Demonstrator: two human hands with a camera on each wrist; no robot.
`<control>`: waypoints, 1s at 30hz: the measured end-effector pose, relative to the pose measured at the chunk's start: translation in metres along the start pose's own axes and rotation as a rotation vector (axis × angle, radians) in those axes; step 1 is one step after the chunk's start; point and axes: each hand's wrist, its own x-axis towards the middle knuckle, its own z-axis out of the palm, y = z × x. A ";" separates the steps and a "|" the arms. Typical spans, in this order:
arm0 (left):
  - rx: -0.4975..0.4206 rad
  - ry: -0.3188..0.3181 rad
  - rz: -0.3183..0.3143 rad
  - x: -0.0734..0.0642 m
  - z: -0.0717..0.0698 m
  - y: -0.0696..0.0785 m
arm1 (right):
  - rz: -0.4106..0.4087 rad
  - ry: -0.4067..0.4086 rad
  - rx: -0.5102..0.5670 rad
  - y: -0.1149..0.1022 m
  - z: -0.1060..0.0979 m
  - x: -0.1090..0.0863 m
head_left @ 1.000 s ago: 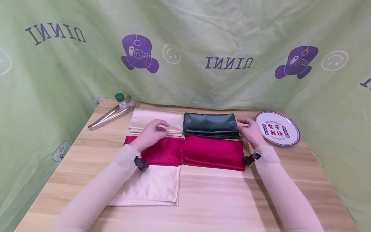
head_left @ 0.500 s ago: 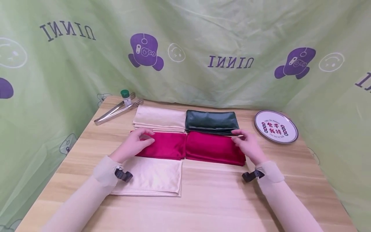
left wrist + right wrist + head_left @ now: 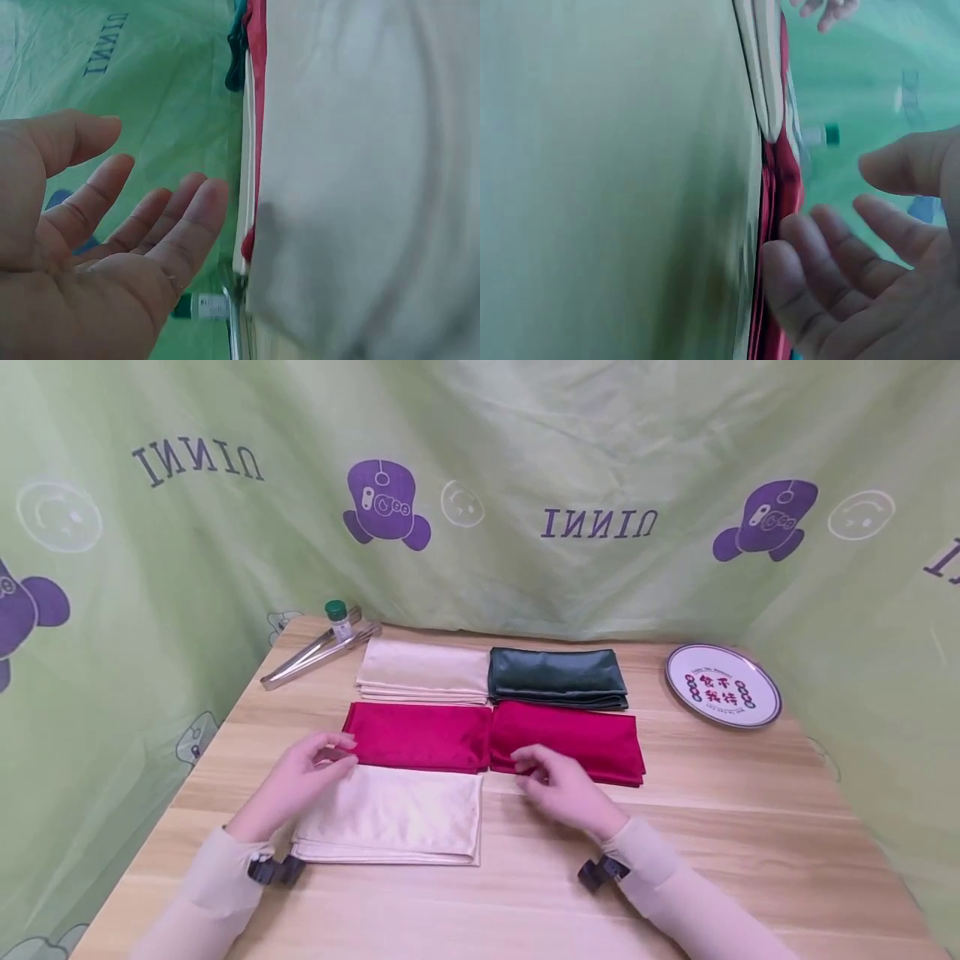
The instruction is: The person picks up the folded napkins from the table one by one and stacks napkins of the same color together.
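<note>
My left hand [image 3: 296, 781], fingers loosely bent and holding nothing, is over the left edge of the front cream folded satin cloth [image 3: 397, 814]. Its fingertips overlap the left end of a red folded cloth [image 3: 420, 737] in the head view. My right hand [image 3: 566, 789] hovers relaxed at the front edge of the right-hand red folded cloth [image 3: 592, 739], also with nothing in it. Behind the red pair lie another cream folded cloth [image 3: 427, 668] and a dark green folded cloth [image 3: 557, 675]. The left wrist view shows the left palm [image 3: 97, 292] with thumb and fingers spread apart.
Metal tongs [image 3: 307, 664] lie at the back left of the wooden table [image 3: 735, 827], beside a small green-capped jar [image 3: 340, 620]. A white plate [image 3: 723, 687] with red characters sits at the back right. A green printed curtain [image 3: 495, 585] hangs behind the table.
Both hands have drawn back toward me from the rear cloths. The left hand has moved left to the front cream cloth, and the right has swung inward from beside the green cloth.
</note>
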 end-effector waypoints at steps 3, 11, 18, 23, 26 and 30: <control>0.013 0.045 -0.041 -0.019 -0.005 -0.008 | -0.078 -0.094 -0.200 -0.010 0.010 -0.006; 0.259 0.089 -0.115 -0.046 -0.015 -0.024 | -0.179 -0.268 -0.491 -0.032 0.025 -0.016; 0.351 0.038 -0.086 -0.058 -0.004 -0.026 | -0.164 -0.310 -0.641 -0.044 0.046 -0.022; 0.375 0.024 -0.107 -0.059 0.003 -0.017 | -0.158 -0.291 -0.679 -0.050 0.057 -0.025; 0.346 0.024 -0.120 -0.058 0.004 -0.016 | -0.161 -0.263 -0.633 -0.050 0.060 -0.024; 0.222 0.012 -0.145 -0.057 -0.001 -0.018 | -0.138 -0.229 -0.531 -0.048 0.062 -0.022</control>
